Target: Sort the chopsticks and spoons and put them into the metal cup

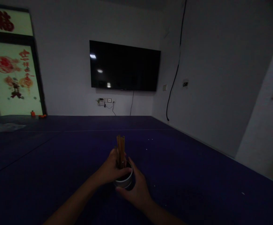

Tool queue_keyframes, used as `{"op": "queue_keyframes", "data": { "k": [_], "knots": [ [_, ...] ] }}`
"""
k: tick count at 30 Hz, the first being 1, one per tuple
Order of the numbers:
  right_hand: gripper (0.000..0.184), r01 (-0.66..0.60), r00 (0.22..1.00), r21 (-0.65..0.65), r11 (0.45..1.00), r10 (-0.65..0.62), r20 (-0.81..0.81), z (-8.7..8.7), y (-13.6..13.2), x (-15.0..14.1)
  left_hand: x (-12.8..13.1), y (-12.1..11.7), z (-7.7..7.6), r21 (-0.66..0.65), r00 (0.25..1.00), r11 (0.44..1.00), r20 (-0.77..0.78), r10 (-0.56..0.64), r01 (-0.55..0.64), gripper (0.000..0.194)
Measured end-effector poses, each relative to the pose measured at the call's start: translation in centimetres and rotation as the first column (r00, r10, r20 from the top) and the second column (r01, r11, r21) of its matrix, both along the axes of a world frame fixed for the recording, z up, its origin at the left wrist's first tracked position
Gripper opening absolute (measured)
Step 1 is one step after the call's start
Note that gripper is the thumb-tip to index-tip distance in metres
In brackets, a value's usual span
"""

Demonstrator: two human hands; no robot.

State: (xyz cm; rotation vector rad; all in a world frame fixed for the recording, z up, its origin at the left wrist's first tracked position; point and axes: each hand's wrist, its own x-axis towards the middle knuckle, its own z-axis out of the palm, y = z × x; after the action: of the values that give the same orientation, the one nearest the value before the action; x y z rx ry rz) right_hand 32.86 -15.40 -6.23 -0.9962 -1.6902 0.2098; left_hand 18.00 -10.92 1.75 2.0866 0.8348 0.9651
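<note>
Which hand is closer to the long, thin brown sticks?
The person's left. The left hand is around the lower part of the sticks; the right hand is farther off, curled around the right side of the round, pale-rimmed cup.

1. My bare left hand (pixel 114 167) is curled in a grip, its thumb (pixel 125 171) pointing toward my other hand.
2. My bare right hand (pixel 138 187) cups in an open C, its thumb (pixel 122 192) nearer me than its raised fingers (pixel 134 166).
3. My bare left forearm (pixel 80 195) and bare right forearm (pixel 161 214) slant inward toward the hands, which are close together.
</note>
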Motion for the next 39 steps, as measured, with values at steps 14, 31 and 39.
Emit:
{"op": "queue_keyframes", "data": {
  "k": [14, 31, 39],
  "knots": [
    [0.099, 0.013, 0.998, 0.032, 0.999, -0.015, 0.067, 0.3, -0.1, -0.1, -0.6, 1.1, -0.7, -0.119, 0.969, 0.97, -0.101, -0.225, 0.213, 0.049],
    [0.1, -0.006, 0.997, 0.006, 1.0, 0.006, 0.075, 0.6, 0.2, 0.3, -0.2, 1.0, 0.0, -0.138, 0.968, 0.959, 0.028, -0.248, 0.249, 0.043],
    [0.098, -0.002, 0.999, -0.031, 1.0, 0.003, 0.035, 0.5, 0.3, 0.3, 0.4, 0.9, 0.2, -0.133, 0.982, 0.976, 0.093, -0.163, 0.175, 0.037]
  ]
}}
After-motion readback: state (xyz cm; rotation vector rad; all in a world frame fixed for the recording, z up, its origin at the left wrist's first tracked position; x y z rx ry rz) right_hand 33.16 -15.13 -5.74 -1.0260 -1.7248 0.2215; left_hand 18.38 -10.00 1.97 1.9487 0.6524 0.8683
